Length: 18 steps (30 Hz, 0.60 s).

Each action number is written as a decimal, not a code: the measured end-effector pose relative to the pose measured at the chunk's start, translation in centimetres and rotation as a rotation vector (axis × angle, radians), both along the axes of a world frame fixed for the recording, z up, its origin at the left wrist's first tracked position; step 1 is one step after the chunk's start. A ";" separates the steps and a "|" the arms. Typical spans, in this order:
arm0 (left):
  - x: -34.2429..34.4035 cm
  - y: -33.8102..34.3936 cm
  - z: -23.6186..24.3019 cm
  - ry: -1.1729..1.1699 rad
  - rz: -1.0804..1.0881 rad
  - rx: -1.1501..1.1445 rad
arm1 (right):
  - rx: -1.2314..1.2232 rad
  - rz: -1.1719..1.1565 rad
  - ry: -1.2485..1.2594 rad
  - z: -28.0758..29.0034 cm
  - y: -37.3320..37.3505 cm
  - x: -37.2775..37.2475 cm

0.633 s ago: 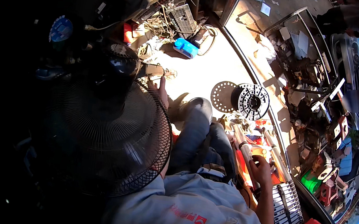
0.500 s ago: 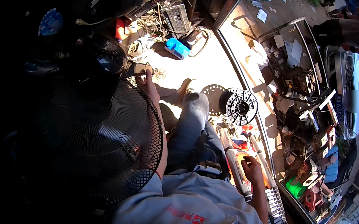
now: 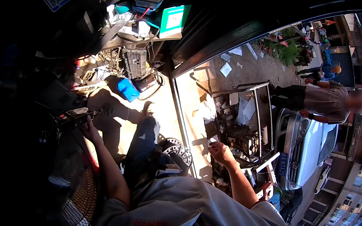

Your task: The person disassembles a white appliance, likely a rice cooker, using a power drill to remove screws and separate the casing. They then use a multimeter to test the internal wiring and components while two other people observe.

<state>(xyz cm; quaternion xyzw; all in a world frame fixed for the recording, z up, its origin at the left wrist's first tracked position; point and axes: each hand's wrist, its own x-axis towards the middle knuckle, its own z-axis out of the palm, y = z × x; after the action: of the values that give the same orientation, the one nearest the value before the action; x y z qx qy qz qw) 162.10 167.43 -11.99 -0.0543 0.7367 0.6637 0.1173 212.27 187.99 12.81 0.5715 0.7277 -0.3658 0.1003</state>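
Observation:
My left hand (image 3: pixel 93 132) is at the left, its fingers curled on a dark housing (image 3: pixel 72 116) that seems part of the fan; shadow hides much of it. The black wire fan guard (image 3: pixel 75 190) is below, beside my left forearm. My right hand (image 3: pixel 222 154) is raised right of my legs, fingers closed, a small pale bit at the fingertips that I cannot make out. A black-and-white perforated spool (image 3: pixel 179 153) lies on the floor beyond my lap.
A cluttered bench (image 3: pixel 147 38), wire basket (image 3: pixel 133 60) and blue object (image 3: pixel 128 89) are upper left. Across the sill, a metal cart (image 3: pixel 253 89) holds clutter. A person (image 3: pixel 320 102) stands by a silver car (image 3: pixel 306 154); another (image 3: pixel 326 72) is farther back.
The view has swung right and up toward outside, showing more car and people. My right hand has lifted off the tubes; my left stays at the fan, now lower in view.

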 end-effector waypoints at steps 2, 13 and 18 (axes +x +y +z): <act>0.2 -0.4 -0.8 -0.006 0.048 -0.118 | 0.132 -0.081 0.135 0.5 5.8 1.5; 13.0 16.8 4.7 -0.681 -0.941 -0.669 | 0.057 -0.287 -0.033 2.2 11.9 10.4; 16.7 34.3 3.8 -0.321 -1.601 -0.688 | -0.094 -0.536 0.030 -0.4 14.9 13.8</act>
<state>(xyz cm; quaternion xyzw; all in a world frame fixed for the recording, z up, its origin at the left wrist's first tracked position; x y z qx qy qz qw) 178.76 201.75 -8.17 0.3528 0.6871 0.1084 0.6259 226.06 202.89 12.44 0.7330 0.5340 -0.4212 0.0154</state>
